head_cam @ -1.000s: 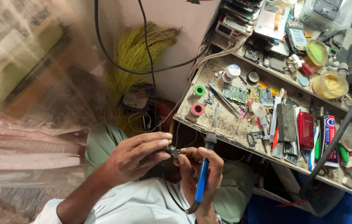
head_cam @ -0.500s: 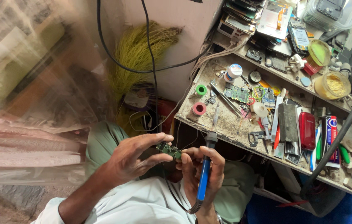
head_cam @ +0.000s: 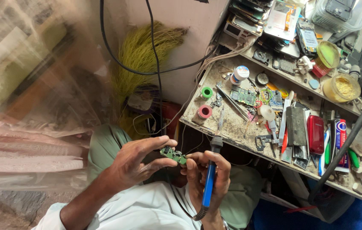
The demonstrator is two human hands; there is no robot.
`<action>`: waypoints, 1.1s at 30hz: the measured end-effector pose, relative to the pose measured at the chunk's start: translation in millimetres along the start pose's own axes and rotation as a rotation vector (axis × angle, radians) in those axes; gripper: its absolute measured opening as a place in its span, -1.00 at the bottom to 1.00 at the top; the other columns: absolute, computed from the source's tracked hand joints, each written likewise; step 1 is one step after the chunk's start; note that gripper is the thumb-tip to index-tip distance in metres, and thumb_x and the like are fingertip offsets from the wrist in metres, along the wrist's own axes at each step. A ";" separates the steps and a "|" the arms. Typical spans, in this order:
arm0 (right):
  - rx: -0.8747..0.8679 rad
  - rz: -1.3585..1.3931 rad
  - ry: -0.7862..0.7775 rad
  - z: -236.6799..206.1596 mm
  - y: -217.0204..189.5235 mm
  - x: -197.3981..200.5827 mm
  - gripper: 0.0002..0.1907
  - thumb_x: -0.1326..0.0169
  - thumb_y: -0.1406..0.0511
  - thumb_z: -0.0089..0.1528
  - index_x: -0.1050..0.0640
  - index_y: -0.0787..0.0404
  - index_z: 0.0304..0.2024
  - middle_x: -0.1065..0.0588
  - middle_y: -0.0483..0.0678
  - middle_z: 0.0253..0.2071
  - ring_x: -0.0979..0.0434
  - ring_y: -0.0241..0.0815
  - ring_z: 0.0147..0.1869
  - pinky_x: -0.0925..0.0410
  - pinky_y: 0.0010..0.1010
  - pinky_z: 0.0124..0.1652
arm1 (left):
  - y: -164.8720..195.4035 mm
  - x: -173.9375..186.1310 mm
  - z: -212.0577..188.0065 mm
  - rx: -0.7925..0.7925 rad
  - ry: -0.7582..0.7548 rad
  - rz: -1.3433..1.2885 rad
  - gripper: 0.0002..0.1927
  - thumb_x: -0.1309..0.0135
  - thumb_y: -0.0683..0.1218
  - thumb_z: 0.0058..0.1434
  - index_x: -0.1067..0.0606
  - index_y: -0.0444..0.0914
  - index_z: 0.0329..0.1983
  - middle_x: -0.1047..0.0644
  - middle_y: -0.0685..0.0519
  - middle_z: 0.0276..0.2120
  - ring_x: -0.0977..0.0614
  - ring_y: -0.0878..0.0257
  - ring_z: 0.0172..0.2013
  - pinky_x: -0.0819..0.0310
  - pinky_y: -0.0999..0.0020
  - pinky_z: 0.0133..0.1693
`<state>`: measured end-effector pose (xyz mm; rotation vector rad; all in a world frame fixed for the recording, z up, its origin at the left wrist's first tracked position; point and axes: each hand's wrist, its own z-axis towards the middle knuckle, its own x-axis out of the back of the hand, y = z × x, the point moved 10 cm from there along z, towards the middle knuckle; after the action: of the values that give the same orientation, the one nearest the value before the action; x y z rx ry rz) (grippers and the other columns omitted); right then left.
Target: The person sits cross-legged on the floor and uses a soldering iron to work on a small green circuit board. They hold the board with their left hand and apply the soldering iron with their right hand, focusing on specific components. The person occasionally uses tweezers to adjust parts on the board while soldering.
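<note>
My left hand (head_cam: 140, 164) pinches a small green circuit board (head_cam: 173, 155) between thumb and fingers, in front of my lap. My right hand (head_cam: 206, 179) also touches the board's right end with its fingertips. That same hand grips a blue-handled soldering iron (head_cam: 210, 170), whose thin metal tip points up toward the workbench edge. The iron's cord curls out below my wrist. Both hands hover above my green trousers and white shirt.
A cluttered wooden workbench (head_cam: 232, 127) stands to the upper right, with a green tape roll (head_cam: 207, 92), a pink tape roll (head_cam: 205, 112), tweezers, a green board (head_cam: 243, 96), a red phone (head_cam: 315, 134) and tubes. A black cable (head_cam: 155, 64) hangs down the wall beside a straw broom (head_cam: 140, 55).
My left hand has turned the small board, so its green face now shows more plainly. The soldering iron stays upright in my right hand.
</note>
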<state>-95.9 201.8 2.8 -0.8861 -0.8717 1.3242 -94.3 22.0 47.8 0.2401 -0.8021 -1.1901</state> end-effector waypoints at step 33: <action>0.066 0.030 -0.005 2.0 -10.4 -1.8 -0.51 -0.14 0.43 0.35 -0.24 0.16 0.26 -0.59 0.08 -0.17 -0.66 -0.31 -0.24 -0.57 -0.53 -0.28 | 8.7 5.8 11.9 -0.019 -0.041 -0.051 -0.49 -0.33 -0.10 0.22 -0.41 -0.23 0.19 -0.61 -0.03 0.01 -0.73 0.09 -0.01 -0.71 0.27 -0.04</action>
<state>-93.5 199.7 13.0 -0.8478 -0.8173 1.3741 -95.1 23.0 63.5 0.2224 -0.8235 -1.2537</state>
